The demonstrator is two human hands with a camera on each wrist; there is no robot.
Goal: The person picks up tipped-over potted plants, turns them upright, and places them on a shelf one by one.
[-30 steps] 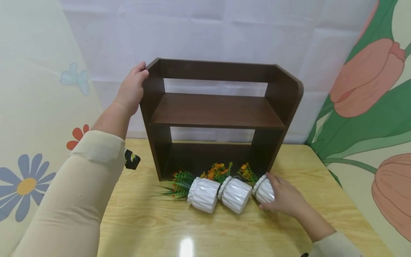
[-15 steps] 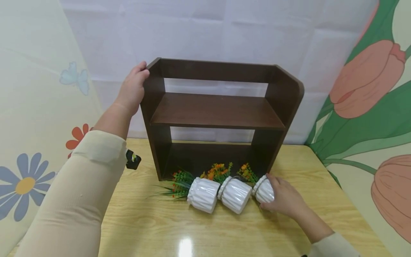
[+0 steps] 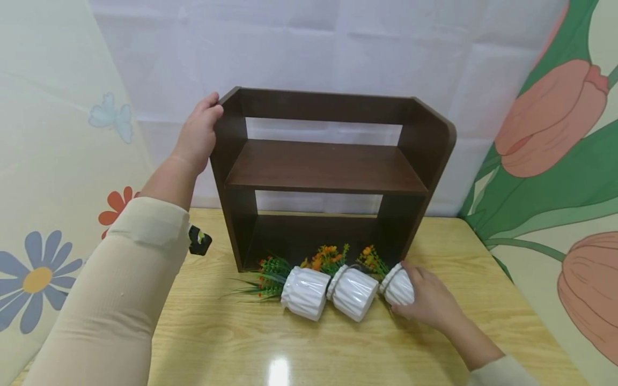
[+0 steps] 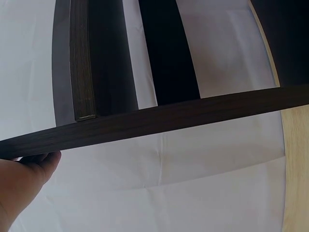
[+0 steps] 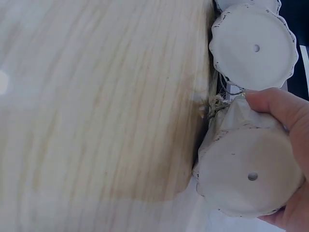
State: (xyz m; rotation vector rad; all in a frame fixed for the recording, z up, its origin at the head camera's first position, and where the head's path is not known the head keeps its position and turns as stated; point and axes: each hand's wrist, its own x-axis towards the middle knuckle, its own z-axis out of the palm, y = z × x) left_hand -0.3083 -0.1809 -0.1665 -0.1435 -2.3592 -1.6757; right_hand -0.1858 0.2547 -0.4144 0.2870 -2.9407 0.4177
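Note:
A dark brown wooden shelf (image 3: 328,166) stands on the light wood table (image 3: 309,343) against a white wall. My left hand (image 3: 198,134) grips the top of its left side panel (image 4: 159,121); a fingertip (image 4: 46,162) shows under the panel's edge. Three white ribbed pots lie on their sides in front of the shelf, with orange and green artificial plants pointing toward it. My right hand (image 3: 425,297) holds the rightmost pot (image 3: 398,287); the right wrist view shows its base (image 5: 248,179) wrapped by my fingers (image 5: 280,108), next to the middle pot (image 5: 253,48).
The middle pot (image 3: 352,292) and left pot (image 3: 305,292) touch in a row. A small black object (image 3: 199,241) lies on the table by the shelf's left foot. Floral wall panels stand at both sides.

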